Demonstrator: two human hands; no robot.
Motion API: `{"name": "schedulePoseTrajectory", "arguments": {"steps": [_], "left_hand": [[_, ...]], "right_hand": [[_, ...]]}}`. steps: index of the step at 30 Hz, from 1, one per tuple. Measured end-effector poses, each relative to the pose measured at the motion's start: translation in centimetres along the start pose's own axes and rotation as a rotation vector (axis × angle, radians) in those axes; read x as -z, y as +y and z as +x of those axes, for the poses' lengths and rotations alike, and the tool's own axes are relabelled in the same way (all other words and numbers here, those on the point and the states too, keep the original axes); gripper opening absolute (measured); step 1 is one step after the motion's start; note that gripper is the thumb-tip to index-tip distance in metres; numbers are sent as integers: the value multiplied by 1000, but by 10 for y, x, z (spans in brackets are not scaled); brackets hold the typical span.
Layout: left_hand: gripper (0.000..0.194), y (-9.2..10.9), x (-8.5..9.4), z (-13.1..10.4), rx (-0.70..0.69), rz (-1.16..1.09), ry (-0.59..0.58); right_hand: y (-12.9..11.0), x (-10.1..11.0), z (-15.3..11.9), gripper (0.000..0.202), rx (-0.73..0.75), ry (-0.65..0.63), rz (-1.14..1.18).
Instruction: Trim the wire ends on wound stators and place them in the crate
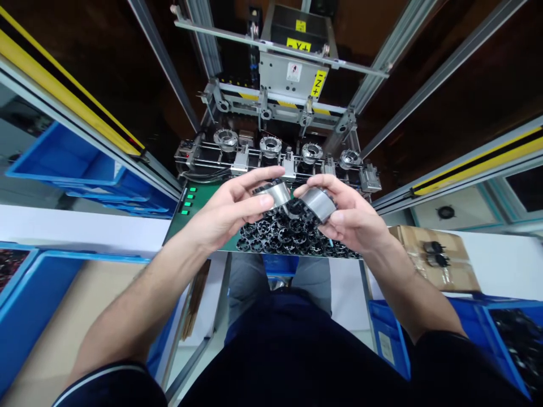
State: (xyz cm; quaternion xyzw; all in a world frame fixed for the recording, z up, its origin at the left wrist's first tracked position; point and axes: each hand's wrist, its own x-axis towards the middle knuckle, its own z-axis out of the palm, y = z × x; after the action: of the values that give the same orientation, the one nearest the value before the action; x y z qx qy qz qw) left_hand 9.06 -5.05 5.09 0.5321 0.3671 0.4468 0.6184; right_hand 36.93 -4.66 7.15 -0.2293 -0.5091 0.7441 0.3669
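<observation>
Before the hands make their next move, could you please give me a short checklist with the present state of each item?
1. Left hand grips its metal-banded cylinder: ok, held between thumb and fingers.
2. Right hand grips its silver-gray cylinder: ok, likewise held.
3. Two held pieces apart: ok, a gap shows between them.
4. Round metal fixtures in sight: ok, four show beyond the hands.
5. Fixtures' seats ready for a piece: cannot tell, their insides are too small to read.
6. Hands off the pile of black parts: cannot tell, they overlap it in this view.
</observation>
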Motion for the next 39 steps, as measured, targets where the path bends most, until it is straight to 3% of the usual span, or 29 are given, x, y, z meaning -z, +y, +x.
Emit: {"name": "schedulePoseTrajectory", "arguments": {"steps": [3,7,17,21,25,28,31,33,36,39], "left_hand": [[60,2,-6,-2,75,-82,-32],[55,-3,-7,2,94,-119,-18],[52,-34,11,35,51,-133,158],[53,-46,41,63,20,-88,204],[63,-57,95,108,-143,152,310],[73,-74,140,143,-112,391,381],[73,-97,171,163,-50,566,370],[73,-108,182,169,-13,650,312],[76,-110,185,167,-11,730,241],[80,-107,173,155,-136,561,361]], "right_hand": [[5,-1,-3,47,8,-15,18],[8,-3,1,49,-24,77,-60],[29,13,40,51,36,216,-315],[28,43,72,57,133,272,-516],[34,99,125,64,231,329,-800],[59,146,164,69,289,397,-980],[91,179,186,67,222,410,-1099],[102,190,191,63,145,369,-1172],[98,196,197,67,125,327,-1229],[78,198,215,81,125,350,-1225]]}}
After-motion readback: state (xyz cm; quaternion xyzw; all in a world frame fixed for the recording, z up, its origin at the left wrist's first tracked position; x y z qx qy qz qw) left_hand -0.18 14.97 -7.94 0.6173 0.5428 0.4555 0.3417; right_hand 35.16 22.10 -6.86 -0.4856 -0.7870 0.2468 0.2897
